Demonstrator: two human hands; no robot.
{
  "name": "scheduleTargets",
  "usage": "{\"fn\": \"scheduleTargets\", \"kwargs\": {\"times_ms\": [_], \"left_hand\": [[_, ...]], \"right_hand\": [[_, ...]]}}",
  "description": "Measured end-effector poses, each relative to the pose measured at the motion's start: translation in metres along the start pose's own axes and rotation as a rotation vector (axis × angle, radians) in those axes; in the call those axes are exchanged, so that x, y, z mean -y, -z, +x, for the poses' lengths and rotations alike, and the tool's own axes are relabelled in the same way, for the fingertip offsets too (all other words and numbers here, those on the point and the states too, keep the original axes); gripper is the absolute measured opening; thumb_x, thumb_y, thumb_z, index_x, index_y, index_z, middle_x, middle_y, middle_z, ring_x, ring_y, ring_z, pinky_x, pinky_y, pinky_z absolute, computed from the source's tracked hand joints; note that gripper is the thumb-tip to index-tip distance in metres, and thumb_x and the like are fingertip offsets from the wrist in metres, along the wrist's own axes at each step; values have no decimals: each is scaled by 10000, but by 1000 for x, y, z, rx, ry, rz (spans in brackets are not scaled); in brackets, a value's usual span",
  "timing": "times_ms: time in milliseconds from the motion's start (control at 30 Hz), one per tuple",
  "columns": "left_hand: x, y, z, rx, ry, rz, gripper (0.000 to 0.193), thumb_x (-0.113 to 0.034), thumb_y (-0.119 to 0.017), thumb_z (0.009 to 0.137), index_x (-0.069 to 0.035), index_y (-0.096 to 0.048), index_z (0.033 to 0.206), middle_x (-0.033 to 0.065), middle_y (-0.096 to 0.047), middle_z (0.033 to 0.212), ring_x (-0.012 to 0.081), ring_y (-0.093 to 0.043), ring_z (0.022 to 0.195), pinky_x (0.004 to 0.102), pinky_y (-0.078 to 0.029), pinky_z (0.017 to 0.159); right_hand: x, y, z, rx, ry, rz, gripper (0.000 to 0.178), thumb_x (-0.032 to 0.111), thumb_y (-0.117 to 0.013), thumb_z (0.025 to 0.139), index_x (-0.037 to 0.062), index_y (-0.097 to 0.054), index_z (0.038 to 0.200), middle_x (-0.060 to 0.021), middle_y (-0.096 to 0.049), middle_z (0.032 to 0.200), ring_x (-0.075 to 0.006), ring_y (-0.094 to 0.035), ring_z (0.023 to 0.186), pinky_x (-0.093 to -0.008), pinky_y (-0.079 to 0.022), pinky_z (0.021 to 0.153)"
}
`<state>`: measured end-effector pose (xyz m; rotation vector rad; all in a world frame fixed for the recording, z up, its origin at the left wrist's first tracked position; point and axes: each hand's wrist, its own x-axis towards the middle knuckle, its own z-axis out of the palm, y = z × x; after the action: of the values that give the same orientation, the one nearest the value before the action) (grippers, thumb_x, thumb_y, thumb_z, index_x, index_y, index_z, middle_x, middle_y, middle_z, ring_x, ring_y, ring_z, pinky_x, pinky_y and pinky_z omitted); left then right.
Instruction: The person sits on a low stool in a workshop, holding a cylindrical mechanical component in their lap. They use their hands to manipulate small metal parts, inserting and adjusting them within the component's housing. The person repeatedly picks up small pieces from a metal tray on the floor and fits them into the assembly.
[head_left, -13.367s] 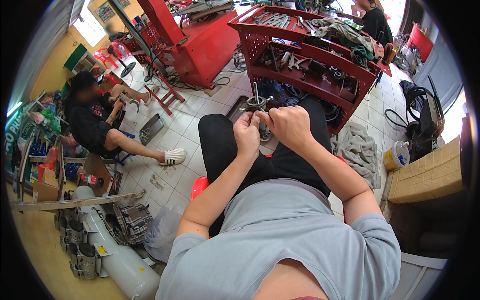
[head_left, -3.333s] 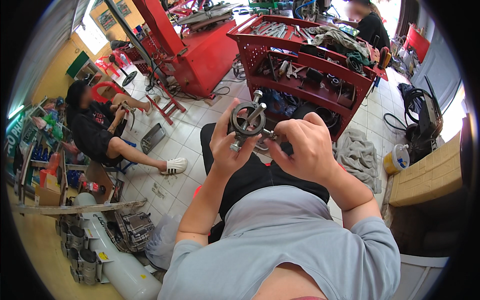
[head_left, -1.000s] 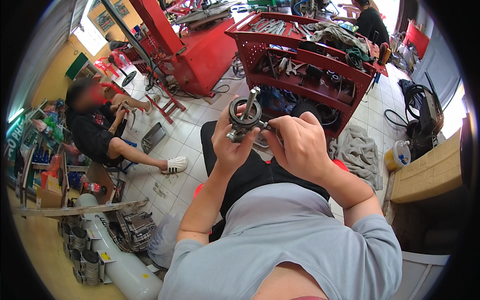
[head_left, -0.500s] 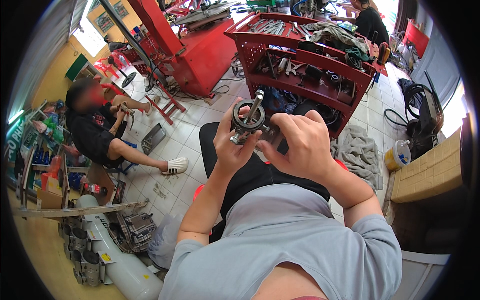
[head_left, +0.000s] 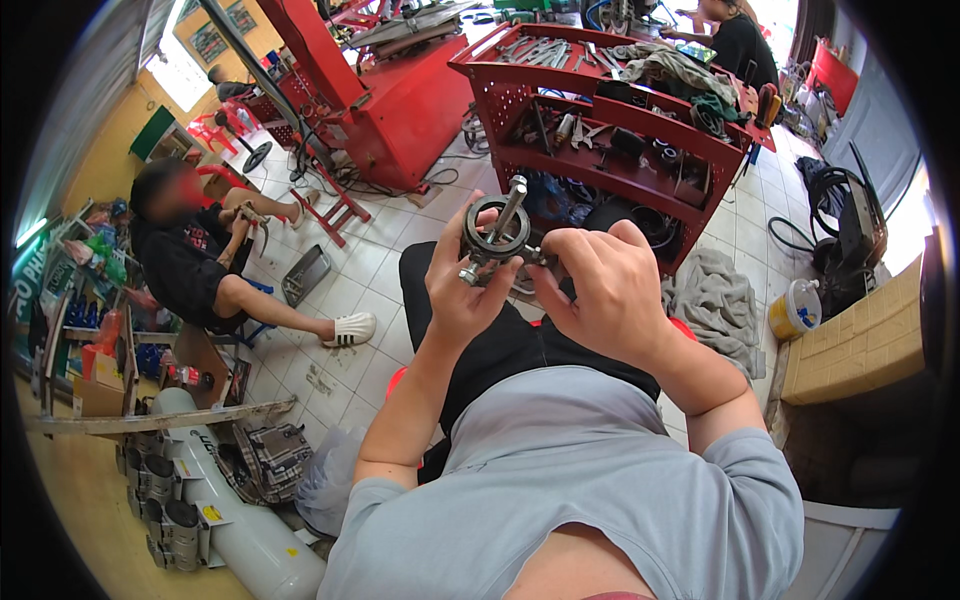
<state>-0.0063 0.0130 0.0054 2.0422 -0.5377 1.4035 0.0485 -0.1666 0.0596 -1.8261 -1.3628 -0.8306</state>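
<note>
In front of my lap, my left hand [head_left: 467, 270] is closed around a ring-shaped metal part [head_left: 518, 236], dark and round. A shiny bolt [head_left: 511, 206] stands up at a slant through the ring. At the ring's lower left another bolt head [head_left: 468, 272] sticks out beside my left thumb. My right hand [head_left: 603, 277] is closed at the ring's right side, its thumb and forefinger around a small side bolt [head_left: 534, 256]. The fingertips partly cover that bolt, and the part's underside is hidden.
Ahead stands a red tool trolley [head_left: 620, 88] with wrenches, rags and loose parts. Beyond it on the left is a red lift [head_left: 395, 125]. A seated person [head_left: 190, 240] handles something small at left, near a grey tray [head_left: 307, 275]. A grey cloth [head_left: 715, 305] and bucket [head_left: 795, 308] are at right.
My right thumb has moved up and away from the ring, now nearer the forefinger at the side bolt. The ring has turned slightly in my left hand.
</note>
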Motion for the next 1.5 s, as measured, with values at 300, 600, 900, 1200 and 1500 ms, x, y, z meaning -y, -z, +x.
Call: {"fn": "scheduleTargets", "kwargs": {"times_ms": [300,600,900,1200,1500], "left_hand": [[3,0,-2,14,-13,1,360,-13,-728,787,-2,-569,1110,351,-488,1260,367,-630,1048,387,-560,815],[6,-1,-2,-10,-78,-7,457,-8,-722,792,-73,-506,1189,353,-479,1268,382,-626,1049,398,-567,809],[3,-1,-6,-12,3,-44,347,-11,-727,785,11,-580,1099,335,-494,1266,359,-628,1052,377,-565,809],[1,0,-2,-1,18,41,319,-16,-729,785,33,-595,1070,330,-504,1259,351,-634,1043,392,-557,822],[2,1,-2,7,-1,27,410,-14,-729,785,-48,-532,1143,343,-496,1259,376,-631,1044,395,-565,808]], "right_hand": [[1,1,0,0,4,-4,218,201,-698,765,85,-519,810,-18,-500,590,-197,-517,508,-332,-328,556],[0,2,1,-18,27,-17,223,196,-697,763,93,-500,767,-17,-493,580,-196,-509,504,-334,-327,528],[-1,1,-1,17,20,-35,227,176,-707,734,83,-520,822,-12,-504,596,-181,-510,509,-324,-332,529],[1,-3,-2,4,-3,-28,199,179,-685,797,76,-517,816,-12,-496,584,-180,-497,494,-318,-323,521],[-2,-5,-4,18,34,-74,235,211,-678,801,98,-492,711,-17,-487,559,-189,-494,482,-327,-320,522]]}}
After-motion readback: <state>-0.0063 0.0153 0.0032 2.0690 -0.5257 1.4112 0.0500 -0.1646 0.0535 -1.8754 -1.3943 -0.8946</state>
